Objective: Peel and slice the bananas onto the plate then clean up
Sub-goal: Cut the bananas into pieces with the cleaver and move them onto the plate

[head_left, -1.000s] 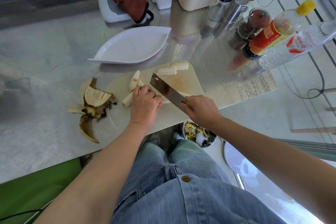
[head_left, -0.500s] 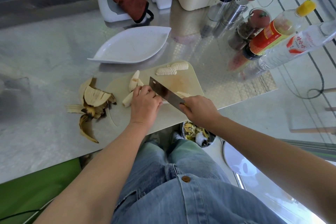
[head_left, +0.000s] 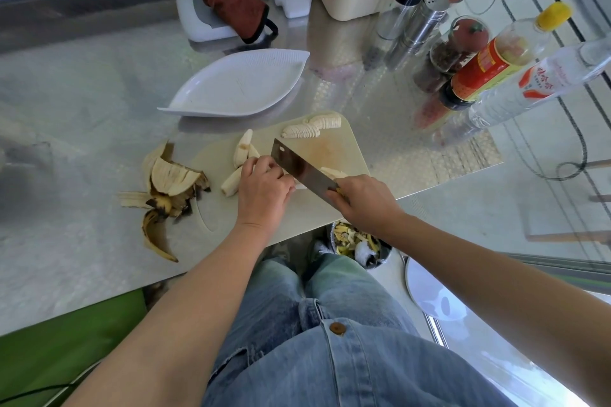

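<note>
Steel counter holds our cutting board. Our knife has barely crept along the banana this past second, so slicing drags on. Finished slices wait on the board, and the plate is unfilled. Our left hand clamps the banana, hiding the cut, and our right hand grips the knife's hidden handle.

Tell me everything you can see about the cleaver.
The cleaver has a broad rectangular blade of shiny grey metal with a small hole near its far top corner. The right hand grips its mostly hidden handle. It stands edge-down over the cutting board, close beside the knuckles of the left hand, at a peeled banana.
</note>
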Action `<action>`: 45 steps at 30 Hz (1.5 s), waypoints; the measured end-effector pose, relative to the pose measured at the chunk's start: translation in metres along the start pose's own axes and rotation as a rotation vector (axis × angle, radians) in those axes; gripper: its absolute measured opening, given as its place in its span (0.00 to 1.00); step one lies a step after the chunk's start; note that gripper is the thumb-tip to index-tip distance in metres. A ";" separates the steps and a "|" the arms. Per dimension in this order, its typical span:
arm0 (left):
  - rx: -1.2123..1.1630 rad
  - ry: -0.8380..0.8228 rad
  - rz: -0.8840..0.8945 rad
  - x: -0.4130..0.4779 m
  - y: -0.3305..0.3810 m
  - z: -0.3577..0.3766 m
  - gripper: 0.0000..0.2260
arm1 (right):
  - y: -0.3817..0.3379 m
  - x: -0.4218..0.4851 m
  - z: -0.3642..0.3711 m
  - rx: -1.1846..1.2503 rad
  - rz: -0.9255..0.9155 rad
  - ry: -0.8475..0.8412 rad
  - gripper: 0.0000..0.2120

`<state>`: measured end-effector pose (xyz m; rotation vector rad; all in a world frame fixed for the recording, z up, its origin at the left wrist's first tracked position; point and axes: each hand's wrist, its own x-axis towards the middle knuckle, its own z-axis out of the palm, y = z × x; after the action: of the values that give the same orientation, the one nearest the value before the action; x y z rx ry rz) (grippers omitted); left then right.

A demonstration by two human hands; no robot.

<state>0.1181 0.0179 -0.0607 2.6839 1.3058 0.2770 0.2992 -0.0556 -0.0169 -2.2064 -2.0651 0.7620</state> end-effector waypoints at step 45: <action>-0.011 0.026 -0.015 -0.001 0.001 0.000 0.03 | -0.001 -0.006 0.001 0.056 0.025 0.017 0.15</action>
<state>0.1178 0.0168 -0.0602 2.6692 1.3273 0.3170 0.2974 -0.0611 -0.0155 -2.2061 -1.9868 0.7893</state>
